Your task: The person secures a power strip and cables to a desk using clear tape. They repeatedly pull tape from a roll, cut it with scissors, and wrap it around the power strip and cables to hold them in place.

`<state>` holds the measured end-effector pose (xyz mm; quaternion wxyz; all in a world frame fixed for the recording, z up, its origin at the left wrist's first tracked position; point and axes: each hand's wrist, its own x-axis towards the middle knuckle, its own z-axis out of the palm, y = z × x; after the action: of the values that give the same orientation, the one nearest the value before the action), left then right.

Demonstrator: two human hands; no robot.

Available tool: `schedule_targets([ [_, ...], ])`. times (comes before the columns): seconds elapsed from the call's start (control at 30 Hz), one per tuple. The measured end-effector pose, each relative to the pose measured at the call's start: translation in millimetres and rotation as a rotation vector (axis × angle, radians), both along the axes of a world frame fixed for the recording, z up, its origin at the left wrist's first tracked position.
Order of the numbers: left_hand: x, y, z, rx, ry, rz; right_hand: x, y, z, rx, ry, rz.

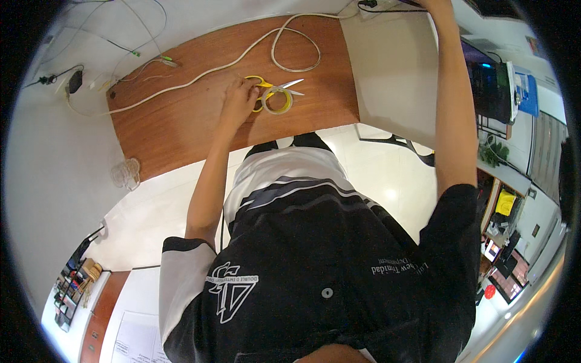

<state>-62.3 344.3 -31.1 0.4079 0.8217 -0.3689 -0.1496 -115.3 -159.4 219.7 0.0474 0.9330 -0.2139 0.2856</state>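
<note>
My left hand [241, 95] is over the brown wooden desktop, its fingers closed at the yellow handles of a pair of scissors [290, 86]. The blades are apart and point right. Right beside the fingers, overlapping the scissors, is a roll of clear tape [278, 110] with a yellow core. My right arm reaches up to the far right, where my right hand [434, 3] is largely cut off by the upper edge. Its fingers do not show. Near it runs a black cable [390, 10] along the top of the pale panel.
A white cable [227, 65] crosses the wooden desktop [175, 133] and loops near the back. A black plug [74, 81] sits at the left wall. The pale side panel [390, 72] bounds the right. A coiled clear cord [125, 174] hangs by the left front corner.
</note>
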Motion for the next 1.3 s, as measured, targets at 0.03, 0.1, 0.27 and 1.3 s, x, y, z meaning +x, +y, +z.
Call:
schedule_targets([
  [0.03,-3.5,-0.1,-4.1,0.008,-0.032,0.001,-3.1,31.0,10.3,0.082,-0.068,-0.015],
  [0.1,-14.1,-4.3,-4.5,0.042,-0.105,-0.096,-17.8,119.6,40.2,0.115,-0.386,0.155],
  [0.27,-42.3,-36.7,-4.5,0.010,-0.229,-0.310,-114.1,279.0,-108.2,1.028,-0.210,0.223],
  [1.3,-38.1,-56.2,131.3,-0.752,0.601,-0.197,-125.5,350.4,-118.0,1.337,-0.360,0.530],
])
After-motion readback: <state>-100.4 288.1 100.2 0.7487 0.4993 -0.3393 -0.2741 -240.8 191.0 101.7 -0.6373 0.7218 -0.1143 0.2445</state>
